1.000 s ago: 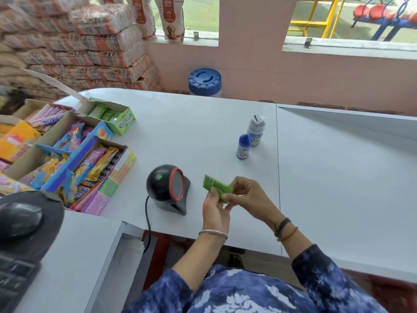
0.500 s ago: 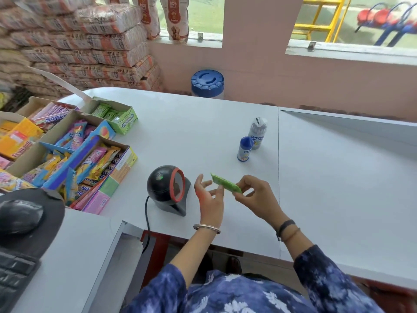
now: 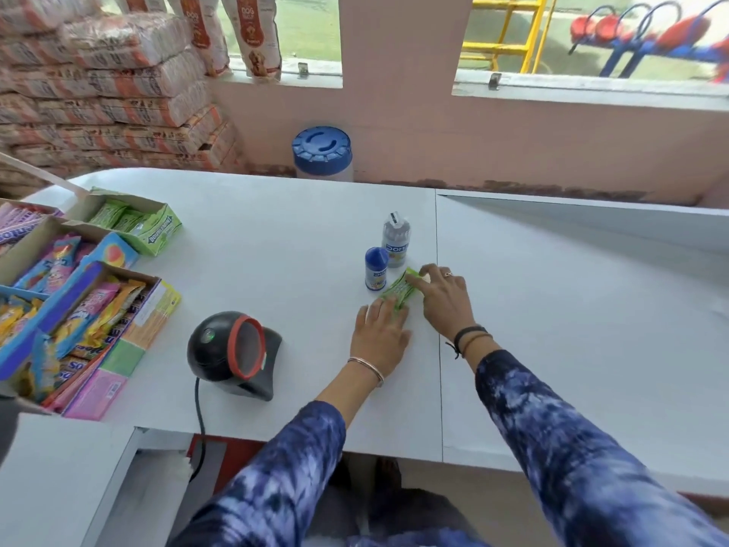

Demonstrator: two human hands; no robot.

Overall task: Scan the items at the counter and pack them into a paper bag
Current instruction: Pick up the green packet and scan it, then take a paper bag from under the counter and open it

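A small green packet (image 3: 399, 290) lies on the white counter (image 3: 276, 250), just right of a short blue-capped bottle (image 3: 376, 269) and in front of a taller grey bottle (image 3: 395, 242). My right hand (image 3: 443, 302) reaches over the packet's far end with its fingers on it. My left hand (image 3: 380, 335) lies flat on the counter with fingers spread, its fingertips touching the packet's near end. The black scanner (image 3: 232, 351) with a red ring stands to the left of both hands, its window facing right.
Open cardboard boxes of sweets (image 3: 79, 309) and a green gum box (image 3: 134, 225) fill the counter's left side. A blue-lidded jar (image 3: 322, 152) stands behind the counter by the wall. Stacked sacks (image 3: 110, 92) rise at the back left. A seam runs down the counter beside my right hand.
The green packet went from in front of the scanner, held in both hands, forward and right to the counter beside the bottles. My left hand let go and now lies flat.
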